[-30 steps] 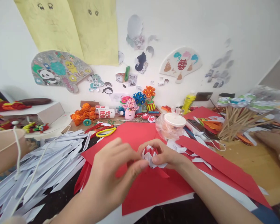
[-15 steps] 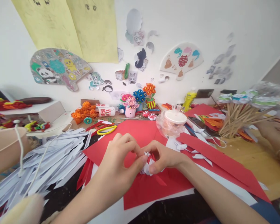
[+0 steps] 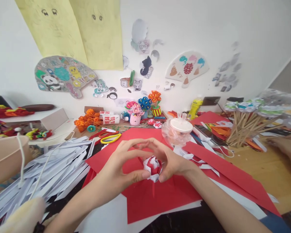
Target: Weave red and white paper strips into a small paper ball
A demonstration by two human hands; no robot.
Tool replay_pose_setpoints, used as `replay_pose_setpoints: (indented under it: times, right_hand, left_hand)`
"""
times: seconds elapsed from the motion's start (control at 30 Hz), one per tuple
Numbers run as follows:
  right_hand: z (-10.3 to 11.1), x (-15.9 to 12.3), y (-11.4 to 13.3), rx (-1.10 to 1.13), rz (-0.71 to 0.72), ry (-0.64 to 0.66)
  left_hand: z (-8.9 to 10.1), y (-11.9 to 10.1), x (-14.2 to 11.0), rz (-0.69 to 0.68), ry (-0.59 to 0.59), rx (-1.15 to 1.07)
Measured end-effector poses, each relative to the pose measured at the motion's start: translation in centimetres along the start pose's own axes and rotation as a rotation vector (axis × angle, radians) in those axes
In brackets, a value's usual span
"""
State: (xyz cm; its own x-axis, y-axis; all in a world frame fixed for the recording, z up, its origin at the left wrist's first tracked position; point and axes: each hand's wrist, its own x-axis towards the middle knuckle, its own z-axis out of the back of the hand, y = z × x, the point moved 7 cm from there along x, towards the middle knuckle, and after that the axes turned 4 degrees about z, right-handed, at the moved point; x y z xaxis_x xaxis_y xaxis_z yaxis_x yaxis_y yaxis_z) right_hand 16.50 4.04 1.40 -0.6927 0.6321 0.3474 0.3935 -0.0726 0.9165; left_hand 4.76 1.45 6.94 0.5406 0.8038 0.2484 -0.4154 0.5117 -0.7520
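A small ball of folded red and white paper sits between my two hands above a large red paper sheet. My left hand grips its left side, thumb against the white folds. From the right, my right hand curves around the ball with the thumb at its lower right edge. The fingertips of both hands meet behind and above it, partly hidden. A narrow red paper strip hangs or lies just below the ball; I cannot tell whether it is attached.
White paper strips are heaped at left beside a beige container. Yellow-handled scissors lie behind my left hand. A lidded cup stands beyond my right hand. Another person's hand rests at far right near bundled sticks.
My fingers have shifted from pinching the top of the folded paper to cupping it from both sides. The ball's red and white folds now show more fully.
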Motion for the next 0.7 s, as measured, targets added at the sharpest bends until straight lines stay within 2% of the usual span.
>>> replay_pose_setpoints:
  times: [0.1, 0.2, 0.27, 0.37, 0.43, 0.5, 0.7]
  right_hand:
    - [0.6, -0.1, -0.1, 0.036, 0.006, -0.065]
    - [1.2, 0.0, 0.0, -0.05, 0.042, -0.141]
    - [1.9, 0.0, 0.6, -0.214, 0.121, -0.24]
    - [2.6, -0.3, 2.2, -0.598, 0.255, -0.4]
    - [2.0, -0.4, 2.9, -0.823, 0.287, -0.377]
    - [1.2, -0.3, 3.1, -0.91, 0.28, -0.31]
    - [0.9, -0.3, 2.7, -0.864, 0.177, -0.321]
  left_hand:
    - [0.1, -0.1, -0.1, -0.011, -0.062, 0.003]
    - [0.0, 0.3, -0.3, 0.015, -0.116, -0.027]
    - [-0.2, 1.2, -0.4, 0.074, -0.161, -0.036]
    - [-0.6, 2.6, -0.5, 0.126, -0.22, -0.044]
    - [-0.8, 3.5, -0.4, 0.156, -0.251, -0.055]
    - [-0.8, 4.1, -0.3, 0.182, -0.276, -0.044]
    - [-0.7, 4.6, -0.1, 0.2, -0.274, 0.067]
